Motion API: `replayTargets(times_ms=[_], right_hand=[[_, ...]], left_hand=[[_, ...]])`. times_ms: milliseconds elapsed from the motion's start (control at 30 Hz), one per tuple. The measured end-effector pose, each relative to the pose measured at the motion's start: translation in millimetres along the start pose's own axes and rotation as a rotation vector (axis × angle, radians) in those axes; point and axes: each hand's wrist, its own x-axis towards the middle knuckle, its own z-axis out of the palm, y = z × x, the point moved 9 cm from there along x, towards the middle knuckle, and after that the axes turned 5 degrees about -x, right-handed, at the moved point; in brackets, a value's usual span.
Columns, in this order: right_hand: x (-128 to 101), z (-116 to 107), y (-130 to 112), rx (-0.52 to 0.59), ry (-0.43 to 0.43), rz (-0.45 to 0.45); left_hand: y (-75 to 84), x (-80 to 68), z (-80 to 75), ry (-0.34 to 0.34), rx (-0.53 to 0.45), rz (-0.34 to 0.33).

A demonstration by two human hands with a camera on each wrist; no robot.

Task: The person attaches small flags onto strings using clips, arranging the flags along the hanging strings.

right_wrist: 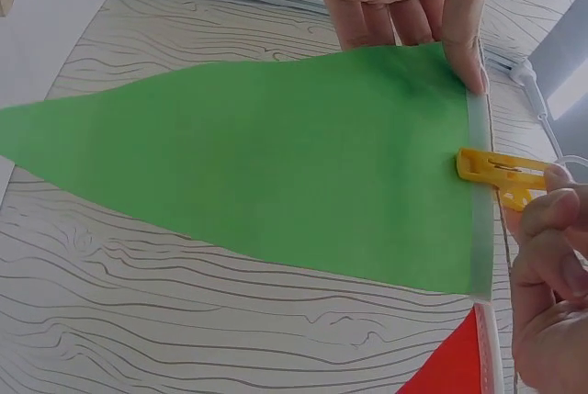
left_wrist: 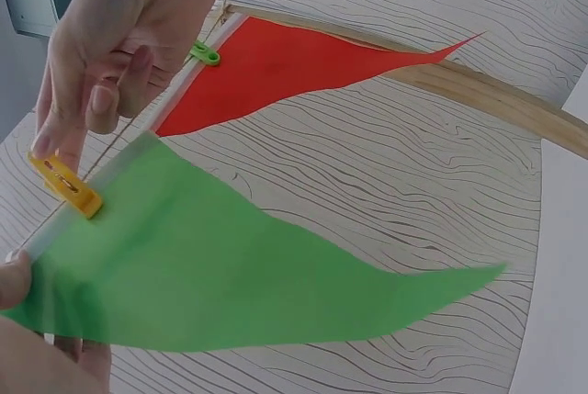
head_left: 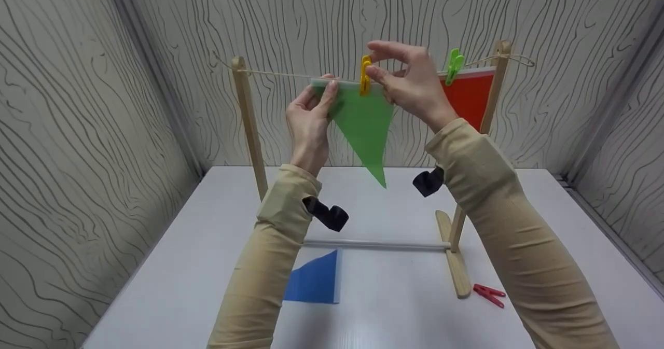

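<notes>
A green triangular pennant point(head_left: 365, 126) with a white top band hangs point-down along the string point(head_left: 280, 74). My left hand point(head_left: 311, 115) pinches its upper left corner, thumb in front and fingers behind. A yellow clothespin point(head_left: 365, 77) sits over the band near the middle of that top edge. Thumb and forefinger of my right hand point(head_left: 415, 79) hold the clothespin's upper ends, as the right wrist view also shows. To the right, a red pennant point(head_left: 469, 97) hangs from the string with a light green clothespin point(head_left: 454, 66) on its top edge.
Two wooden posts, left point(head_left: 249, 126) and right point(head_left: 495, 89), carry the string. A white rod point(head_left: 378, 244) runs low to the right post's wooden foot point(head_left: 456, 274). On the white table point(head_left: 394, 297) lie a blue pennant point(head_left: 316, 281), partly behind my left sleeve, and a red clothespin point(head_left: 489, 295).
</notes>
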Motion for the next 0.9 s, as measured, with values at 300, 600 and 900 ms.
replayTargets(times_ms=[300, 600, 900], right_hand=[[-1, 0, 3, 0.036, 0.006, -0.009], [-5, -2, 5, 0.049, 0.02, -0.003], [-18, -10, 9, 0.135, 0.052, -0.017]], left_hand=[[-3.6, 1.7, -8.5, -0.003, -0.002, -0.001], [-5.9, -0.6, -23.4, -0.045, 0.03, 0.034], [-18.9, -7.9, -46.4, -0.077, 0.151, 0.044]])
